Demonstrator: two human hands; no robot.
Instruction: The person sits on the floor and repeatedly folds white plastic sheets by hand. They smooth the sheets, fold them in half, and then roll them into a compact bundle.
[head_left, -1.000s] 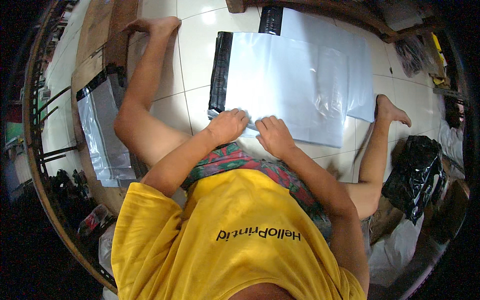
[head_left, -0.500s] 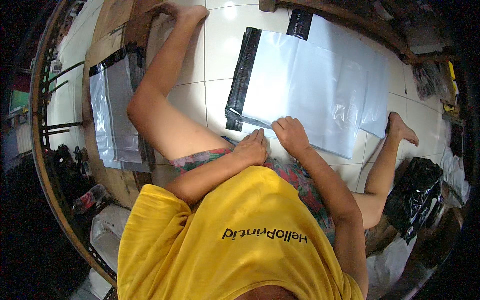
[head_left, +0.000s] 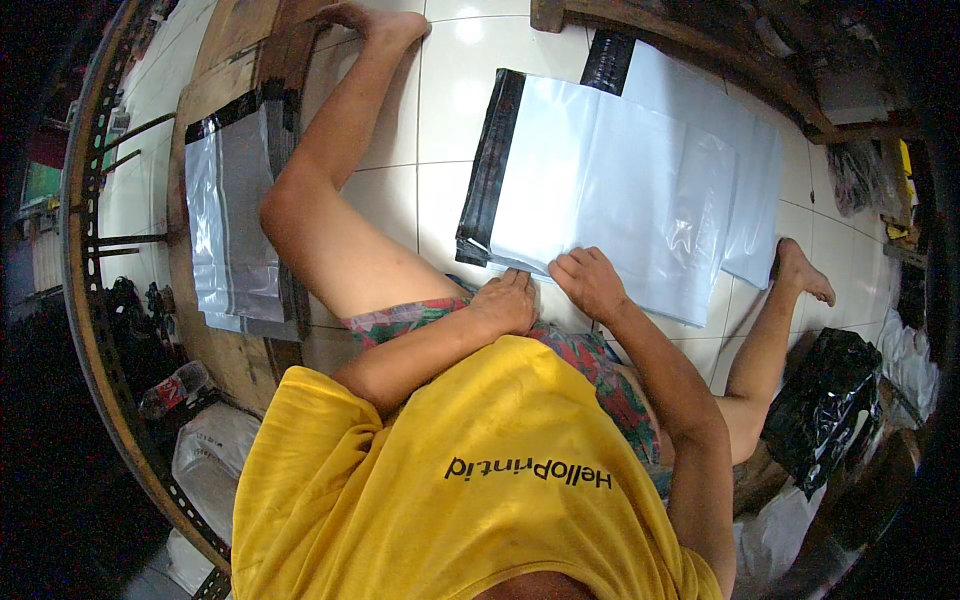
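A stack of pale grey-white plastic mailing bags (head_left: 610,180) with black flap ends lies on the floor between my legs, the flaps toward the left. My right hand (head_left: 592,284) is closed at the stack's near edge, fingers curled and pinching the top mailing bag there. Just left of it, my left hand (head_left: 507,302) rests near my lap with its fingers stretched out together, fingertips at the same near edge. Whether those fingertips slip under the bags is hidden. Partly beneath this stack, more mailing bags (head_left: 755,170) stick out at the far right.
Another pile of mailing bags (head_left: 232,220) lies on a wooden board (head_left: 225,90) beyond my left leg. A plastic bottle (head_left: 175,390) lies at the left near a metal rack edge. Black plastic (head_left: 825,400) is bunched at the right. A wooden beam (head_left: 690,50) crosses the far side.
The near left corner of the top mailing bag, raised with a gap before, now lies down on the stack. My hands have stayed at nearly the same place; the view has shifted slightly.
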